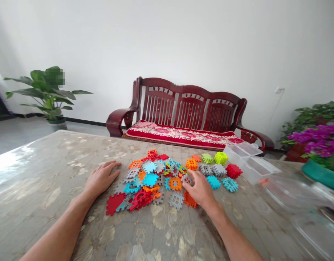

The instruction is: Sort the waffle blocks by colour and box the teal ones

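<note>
A heap of flat plastic interlocking tiles [153, 179] in red, orange, blue and grey lies on the patterned table [47, 170]. My left hand [101, 178] rests flat on the table just left of the heap, fingers stretched out, holding nothing. My right hand [201, 189] is at the heap's right side, fingers pinched on a grey tile [187, 179]. To the right of that hand stand several assembled cubes: orange [191, 164], grey [218, 169], green [220, 158], red [233, 171] and blue [213, 182].
A clear plastic two-part box [250, 163] stands open at the table's right, with clear lids [305, 203] nearer me. Beyond the table are a dark red wooden bench [183, 112], a potted plant [51, 94] at left and purple flowers [319, 141] at right.
</note>
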Action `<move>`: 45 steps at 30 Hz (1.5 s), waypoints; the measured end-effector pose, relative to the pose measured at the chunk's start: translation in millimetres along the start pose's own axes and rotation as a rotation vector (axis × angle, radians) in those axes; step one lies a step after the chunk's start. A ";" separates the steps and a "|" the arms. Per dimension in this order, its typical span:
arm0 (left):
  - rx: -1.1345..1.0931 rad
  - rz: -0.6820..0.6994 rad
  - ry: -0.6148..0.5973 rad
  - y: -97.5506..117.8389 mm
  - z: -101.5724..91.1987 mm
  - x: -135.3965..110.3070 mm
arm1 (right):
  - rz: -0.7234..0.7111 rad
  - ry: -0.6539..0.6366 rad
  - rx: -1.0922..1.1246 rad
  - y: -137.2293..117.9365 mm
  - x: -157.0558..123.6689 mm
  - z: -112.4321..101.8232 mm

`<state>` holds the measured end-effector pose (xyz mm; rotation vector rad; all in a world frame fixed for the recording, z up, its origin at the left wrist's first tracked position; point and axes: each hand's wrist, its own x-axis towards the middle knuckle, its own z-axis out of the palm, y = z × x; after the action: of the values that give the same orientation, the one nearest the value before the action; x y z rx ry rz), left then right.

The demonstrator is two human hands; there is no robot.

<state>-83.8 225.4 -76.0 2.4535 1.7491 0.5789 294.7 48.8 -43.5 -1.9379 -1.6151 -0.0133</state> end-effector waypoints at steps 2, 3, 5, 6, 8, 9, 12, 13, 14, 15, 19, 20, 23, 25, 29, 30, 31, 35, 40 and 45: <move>0.004 0.003 -0.019 0.1 -0.5 0.1 | -0.026 -0.010 -0.069 -4.3 -2.3 -2.0; 0.005 0.005 -0.027 0.1 -0.8 0.0 | -0.028 -0.022 -0.100 -5.7 -3.2 -2.4; 0.006 0.009 -0.034 -0.1 -1.0 -0.1 | -0.019 -0.046 -0.147 -6.8 -4.3 -1.8; 0.006 0.010 -0.033 -0.5 -0.7 -0.2 | -0.016 -0.052 -0.161 -6.7 -4.6 -1.2; 0.005 0.011 -0.034 -1.7 0.4 0.0 | -0.020 -0.047 -0.180 -6.1 -5.2 0.4; 0.003 0.014 -0.032 -2.4 1.1 0.2 | -0.028 -0.037 -0.187 -5.9 -5.5 1.0; -0.001 0.019 -0.016 -4.4 3.2 1.0 | -0.057 0.015 -0.191 -6.6 -6.8 1.6; -0.002 0.021 -0.013 -4.8 3.7 1.2 | -0.066 0.034 -0.175 -7.0 -6.7 1.4; -0.001 0.021 -0.011 -5.1 4.0 1.4 | -0.074 0.052 -0.148 -7.0 -5.9 0.7; 0.001 0.020 -0.012 -5.3 4.2 1.5 | -0.080 0.069 -0.114 -6.3 -4.3 -0.5; -0.001 0.026 -0.010 -6.6 4.7 1.8 | -0.055 0.178 -0.005 10.2 12.6 -14.9; -0.003 0.028 -0.008 -7.1 4.9 1.9 | -0.023 0.219 -0.001 18.3 18.4 -21.2; -0.005 0.030 -0.007 -8.3 5.5 2.0 | 0.150 0.326 -0.064 48.6 33.0 -43.3; -0.005 0.030 -0.008 -8.3 5.5 1.9 | 0.252 0.347 -0.159 68.4 37.1 -56.7; 0.004 0.023 0.000 -6.7 4.7 1.5 | 0.376 0.307 -0.338 92.7 33.7 -70.7; 0.006 0.024 0.003 -6.3 4.4 1.5 | 0.394 0.295 -0.368 95.3 32.3 -71.6; 0.007 0.024 0.006 -5.9 4.2 1.5 | 0.406 0.282 -0.392 97.0 31.2 -71.8; 0.002 0.026 -0.002 -5.7 3.8 1.9 | 0.436 0.234 -0.451 100.5 30.8 -68.9; 0.004 0.028 0.001 -7.8 5.0 2.3 | 0.411 0.247 -0.449 109.4 31.8 -62.5; 0.001 0.029 0.001 -8.0 5.1 2.5 | 0.227 0.411 -0.406 116.6 29.0 -55.8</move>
<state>-88.5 231.3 -82.3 2.4839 1.7174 0.5823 426.9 41.2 -38.3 -2.2250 -1.1771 -0.6486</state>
